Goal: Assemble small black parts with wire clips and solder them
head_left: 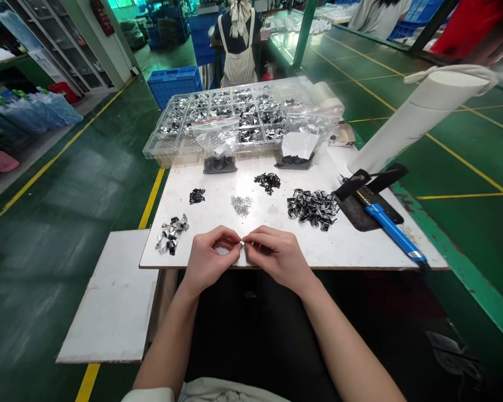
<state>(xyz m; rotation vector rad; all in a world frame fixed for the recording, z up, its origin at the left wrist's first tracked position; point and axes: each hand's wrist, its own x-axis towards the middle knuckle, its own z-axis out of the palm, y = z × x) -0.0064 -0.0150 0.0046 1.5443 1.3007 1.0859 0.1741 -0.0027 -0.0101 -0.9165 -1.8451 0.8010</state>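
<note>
Above one white table [260,245] — two hands, left [213,258] and right [277,255], pinching one tiny part [242,242] between fingertips.

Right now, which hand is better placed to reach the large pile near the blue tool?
Probably the right hand: it is nearer to the large pile, while the left hand is farther across. Both hands pinch a tiny part between them.

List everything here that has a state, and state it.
Left hand: pinching tiny piece
Right hand: pinching there too
Large pile: loose
Compartment tray: stocked, front sections emptier
Left bag: partly filled, seal unclear
Right bag: likewise
Blue-handled tool: set down, power unclear
White cylinder: tilted
</note>
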